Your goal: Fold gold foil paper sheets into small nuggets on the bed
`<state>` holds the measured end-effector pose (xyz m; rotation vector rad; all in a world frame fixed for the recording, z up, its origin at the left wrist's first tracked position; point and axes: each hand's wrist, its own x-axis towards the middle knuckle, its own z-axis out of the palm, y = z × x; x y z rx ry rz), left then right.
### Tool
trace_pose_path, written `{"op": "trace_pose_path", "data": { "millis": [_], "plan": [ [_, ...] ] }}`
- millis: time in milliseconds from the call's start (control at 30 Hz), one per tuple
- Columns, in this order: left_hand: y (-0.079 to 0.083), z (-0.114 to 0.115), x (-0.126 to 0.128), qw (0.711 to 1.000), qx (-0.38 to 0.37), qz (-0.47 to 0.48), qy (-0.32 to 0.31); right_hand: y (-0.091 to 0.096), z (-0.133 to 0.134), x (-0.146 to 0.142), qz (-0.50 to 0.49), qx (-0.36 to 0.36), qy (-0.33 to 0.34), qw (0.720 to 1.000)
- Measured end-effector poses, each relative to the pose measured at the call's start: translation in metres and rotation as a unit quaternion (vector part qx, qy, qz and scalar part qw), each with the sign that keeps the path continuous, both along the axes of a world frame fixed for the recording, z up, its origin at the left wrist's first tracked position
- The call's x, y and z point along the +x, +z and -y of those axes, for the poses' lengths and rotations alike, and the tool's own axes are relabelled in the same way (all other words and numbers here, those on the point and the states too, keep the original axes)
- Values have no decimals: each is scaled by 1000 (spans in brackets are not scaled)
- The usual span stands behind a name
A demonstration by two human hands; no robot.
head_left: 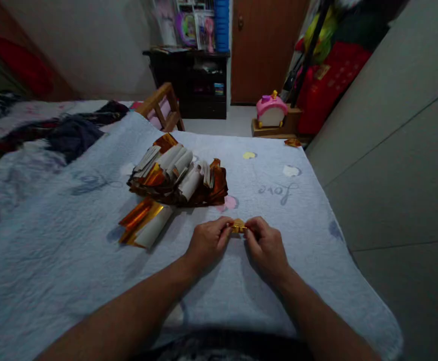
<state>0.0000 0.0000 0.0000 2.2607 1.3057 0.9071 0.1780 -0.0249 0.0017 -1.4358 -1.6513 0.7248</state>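
Observation:
Between my two hands is a small piece of folded gold foil paper (238, 226), held just above the light blue blanket (301, 281). My left hand (210, 239) pinches its left end between thumb and fingers. The right end is pinched by my right hand (267, 246) in the same way. Ahead and to the left lies a pile of gold and white foil papers (181, 173), some rolled or curled. A separate curled bundle of gold-and-white paper (147, 223) rests nearer to my left forearm.
A folded gold piece (293, 143) lies at the blanket's far right corner. Crumpled clothes (71, 135) spread on the left. Pale cabinet panels (403, 165) border the right side. Beyond stand a dark shelf (188, 82), a pink toy (272, 110) and a brown door (267, 55).

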Motion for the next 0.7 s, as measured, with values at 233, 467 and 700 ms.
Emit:
{"op": "trace_pose_path", "data": {
  "millis": [233, 467, 700],
  "plan": [
    [-1, 0, -1, 1000, 7, -14, -9, -2, -1, 0, 24, 19, -3, 1000],
    [-5, 0, 1, 999, 12, -34, -9, -8, -1, -1, 79, 52, -2, 996],
    [-5, 0, 2, 998, 25, -46, -19, -8, -1, -2, 109, 45, -4, 993]
  ]
}}
